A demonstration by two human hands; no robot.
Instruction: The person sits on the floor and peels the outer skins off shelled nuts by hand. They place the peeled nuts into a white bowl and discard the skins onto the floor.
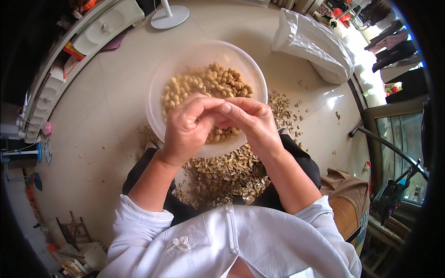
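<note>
My left hand [187,127] and my right hand [255,120] meet at their fingertips above a large whitish plastic basin [155,120]. Thumbs and index fingers are bent together in a pinch. Whatever may be between them is hidden by the fingers. Below the hands, unshelled peanuts [222,81] lie in the basin, mostly in its middle and far right part. On the floor between my legs spreads a heap of broken peanut shells [229,173], partly under the basin's near rim.
More shell pieces [283,109] are scattered right of the basin. A crumpled white plastic sack [313,45] lies at the far right. The round base of a stand [170,17] is at the top. A drawer cabinet [104,26] lines the left; a brown cloth [342,182] drapes a wooden seat at right.
</note>
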